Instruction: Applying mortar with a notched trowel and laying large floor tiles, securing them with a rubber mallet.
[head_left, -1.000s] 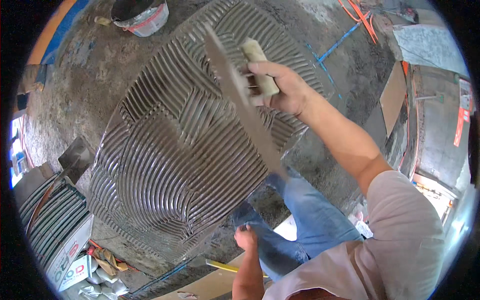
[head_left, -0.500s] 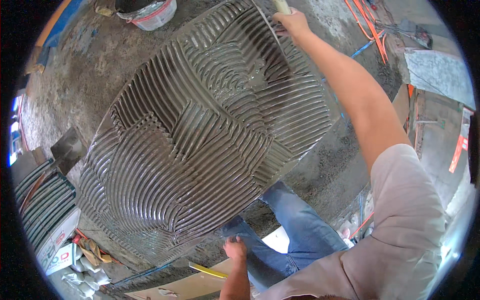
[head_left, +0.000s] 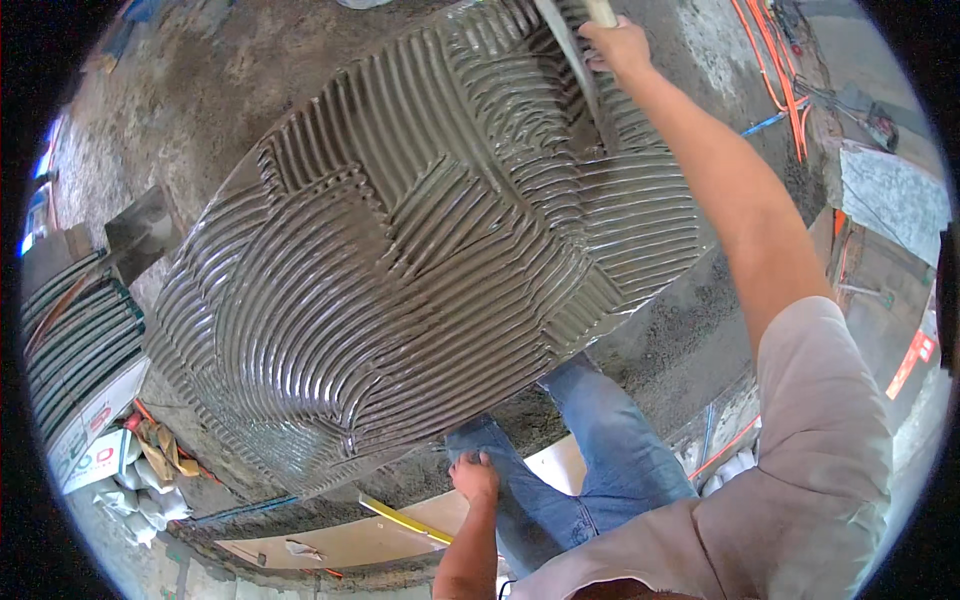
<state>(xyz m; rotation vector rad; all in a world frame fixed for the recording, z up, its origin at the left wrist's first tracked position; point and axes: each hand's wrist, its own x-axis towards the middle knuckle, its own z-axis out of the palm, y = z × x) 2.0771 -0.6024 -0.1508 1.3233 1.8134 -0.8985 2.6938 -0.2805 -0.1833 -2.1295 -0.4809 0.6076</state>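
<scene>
A large slab (head_left: 440, 330) coated in grey, comb-ridged paste fills the middle of the view. My right hand (head_left: 620, 48) grips the pale handle (head_left: 600, 12) of a long notched trowel (head_left: 585, 75), whose blade lies on the paste at the slab's top right. My left hand (head_left: 472, 476) rests on my jeans (head_left: 595, 430) by the slab's near edge, fingers curled, with nothing visible in them.
A flat shovel-like tool (head_left: 140, 230) and a stack of boxed tiles (head_left: 75, 330) are at left, with white bags (head_left: 140, 495) below. A yellow bar (head_left: 405, 520) lies near me. Orange conduits (head_left: 785, 90) run at upper right; rough concrete floor (head_left: 200, 110) surrounds the slab.
My right hand swung from above the slab's middle up to its far right, with the trowel now down on the paste. The bucket at the top has mostly left the view.
</scene>
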